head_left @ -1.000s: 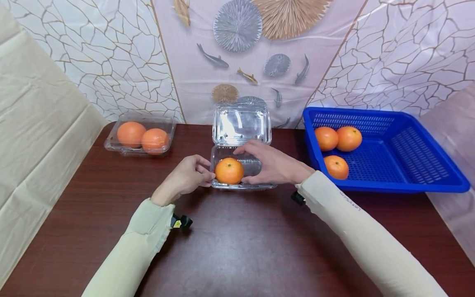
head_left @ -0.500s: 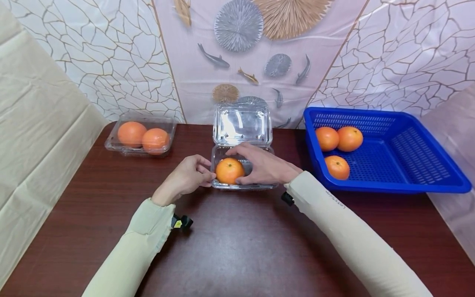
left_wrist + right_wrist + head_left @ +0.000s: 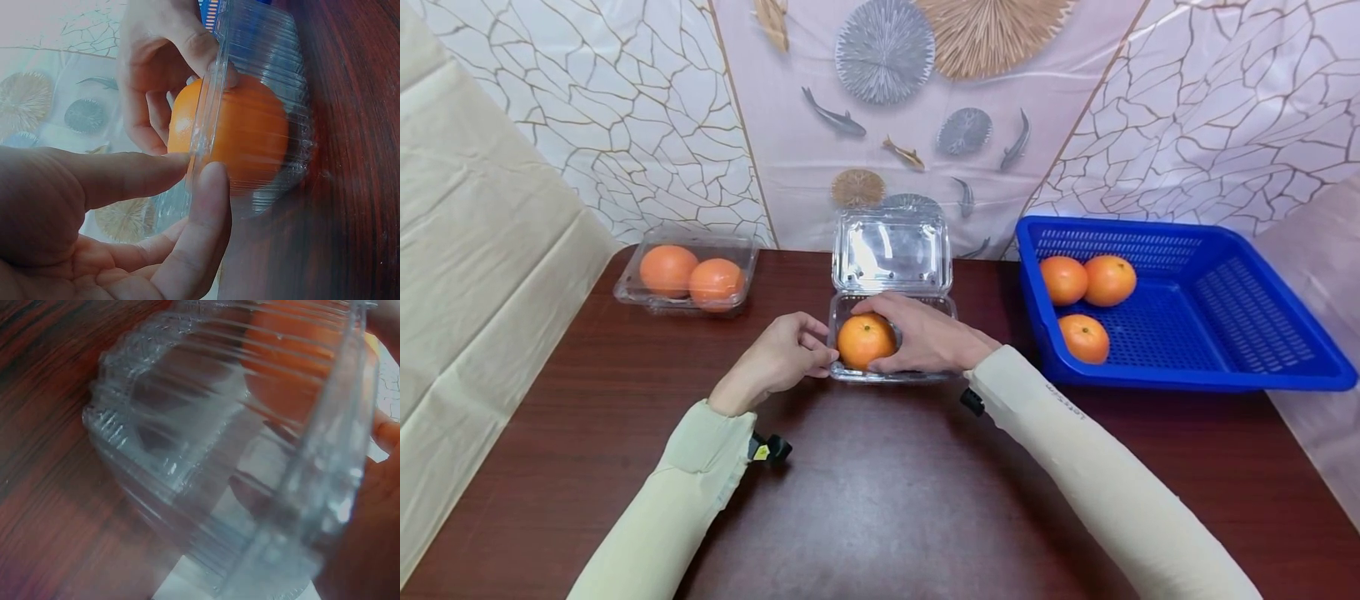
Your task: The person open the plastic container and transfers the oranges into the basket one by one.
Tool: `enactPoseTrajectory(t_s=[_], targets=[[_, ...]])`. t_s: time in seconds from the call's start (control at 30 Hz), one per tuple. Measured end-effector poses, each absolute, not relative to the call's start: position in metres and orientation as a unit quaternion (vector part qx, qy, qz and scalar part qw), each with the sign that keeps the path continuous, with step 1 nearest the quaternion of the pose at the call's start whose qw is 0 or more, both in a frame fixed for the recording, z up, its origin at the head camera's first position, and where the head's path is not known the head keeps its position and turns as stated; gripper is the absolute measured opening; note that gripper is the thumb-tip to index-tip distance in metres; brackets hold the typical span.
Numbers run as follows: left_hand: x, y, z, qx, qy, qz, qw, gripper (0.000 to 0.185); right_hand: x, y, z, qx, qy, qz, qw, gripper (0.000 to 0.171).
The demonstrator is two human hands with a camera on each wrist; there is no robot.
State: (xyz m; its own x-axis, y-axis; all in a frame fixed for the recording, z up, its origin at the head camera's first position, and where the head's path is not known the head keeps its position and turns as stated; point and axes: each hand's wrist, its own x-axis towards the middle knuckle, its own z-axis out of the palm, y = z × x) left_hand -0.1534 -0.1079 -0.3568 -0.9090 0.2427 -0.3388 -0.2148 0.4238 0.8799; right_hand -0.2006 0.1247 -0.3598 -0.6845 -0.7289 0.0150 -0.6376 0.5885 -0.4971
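Note:
An open clear clamshell container [image 3: 897, 372] stands mid-table with its lid [image 3: 891, 250] tipped up behind. One orange [image 3: 863, 340] lies in the left of its tray. My right hand [image 3: 901, 335] reaches in from the right and curls its fingers and thumb round that orange. My left hand [image 3: 822, 357] pinches the tray's left rim between thumb and forefinger. In the left wrist view the rim [image 3: 203, 119] sits between my left fingertips [image 3: 209, 181], with the orange [image 3: 250, 144] just behind it. The right wrist view shows the ribbed tray wall [image 3: 169, 444] close up and blurred.
A blue plastic basket [image 3: 1180, 379] at the right holds three oranges [image 3: 1084, 337]. A closed clear container [image 3: 685, 279] with two oranges stands at the back left. Cream fabric hangs along the table's left side. Patterned sheeting backs the table.
My right hand has slid left across the tray and closed round the orange. The left hand keeps its pinch on the rim and has not moved.

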Motion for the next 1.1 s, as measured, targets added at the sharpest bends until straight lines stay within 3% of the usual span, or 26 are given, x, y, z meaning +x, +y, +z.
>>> enactPoseTrajectory(t_s=[0.7,1.1], targets=[[-0.154,-0.109,-0.355,0.01,0.819,0.532,0.215,0.037,-0.199,0.125,-0.356,-0.376,0.894,-0.23,0.075,0.064],[-0.153,-0.107,-0.358,0.013,0.817,0.538,0.206,0.037,-0.189,0.143,-0.345,-0.384,0.894,-0.229,0.027,0.064]])
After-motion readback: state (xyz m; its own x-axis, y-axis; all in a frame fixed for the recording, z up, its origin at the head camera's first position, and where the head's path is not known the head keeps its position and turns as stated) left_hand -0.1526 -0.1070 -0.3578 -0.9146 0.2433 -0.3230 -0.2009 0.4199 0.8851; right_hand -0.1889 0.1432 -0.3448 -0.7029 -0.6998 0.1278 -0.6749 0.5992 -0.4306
